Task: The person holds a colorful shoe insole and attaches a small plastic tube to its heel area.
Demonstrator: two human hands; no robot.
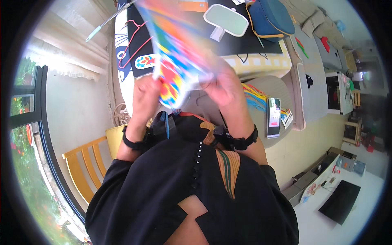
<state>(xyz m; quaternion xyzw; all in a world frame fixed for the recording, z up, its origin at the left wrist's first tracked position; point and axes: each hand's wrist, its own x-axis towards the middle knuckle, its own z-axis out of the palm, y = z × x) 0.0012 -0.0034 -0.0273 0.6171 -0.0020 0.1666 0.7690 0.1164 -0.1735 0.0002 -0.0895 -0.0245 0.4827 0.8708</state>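
Seen from the head camera, both hands grip one blurred, brightly coloured sheet point(175, 53) held up over the near edge of the table point(261, 61): the left hand point(146, 92) is closed on its lower edge and the right hand point(222, 85) pinches the clear flap beside it. The step in hand looks like working this sheet open or apart, so the next move calls for a steady grip on both edges, while a phone point(273, 117) and coloured strips point(255, 97) lie on the seat to the right.
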